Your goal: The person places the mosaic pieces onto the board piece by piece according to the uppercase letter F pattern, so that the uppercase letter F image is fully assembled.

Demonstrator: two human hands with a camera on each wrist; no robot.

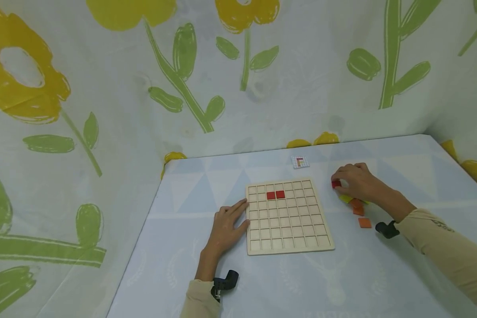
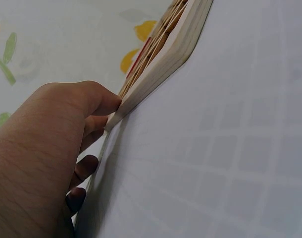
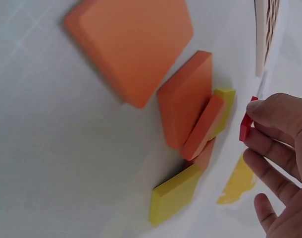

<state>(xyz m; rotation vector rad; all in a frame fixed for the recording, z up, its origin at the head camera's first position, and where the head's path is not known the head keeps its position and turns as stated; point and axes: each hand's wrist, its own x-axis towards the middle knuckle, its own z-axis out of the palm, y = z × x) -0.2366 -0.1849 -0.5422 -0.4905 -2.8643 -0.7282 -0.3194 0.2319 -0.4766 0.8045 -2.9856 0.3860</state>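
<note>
A square wooden grid board (image 1: 288, 216) lies on the table, with two red tiles (image 1: 275, 195) side by side in its second row from the back. At the board's left edge rests my left hand (image 1: 226, 227), its fingers extended; in the left wrist view the thumb and fingertips touch the board's side. My right hand (image 1: 355, 181) pinches a red square tile (image 3: 246, 121) between thumb and fingers, held above a small pile to the right of the board. That pile has orange tiles (image 3: 188, 104) and yellow tiles (image 3: 176, 193), some leaning on each other.
Behind the board lies a small pattern card (image 1: 300, 162) printed with a coloured figure on a grid. One orange tile (image 1: 364, 223) sits apart, in front of the pile. A flower-printed curtain (image 1: 262, 88) hangs along the table's back and left sides.
</note>
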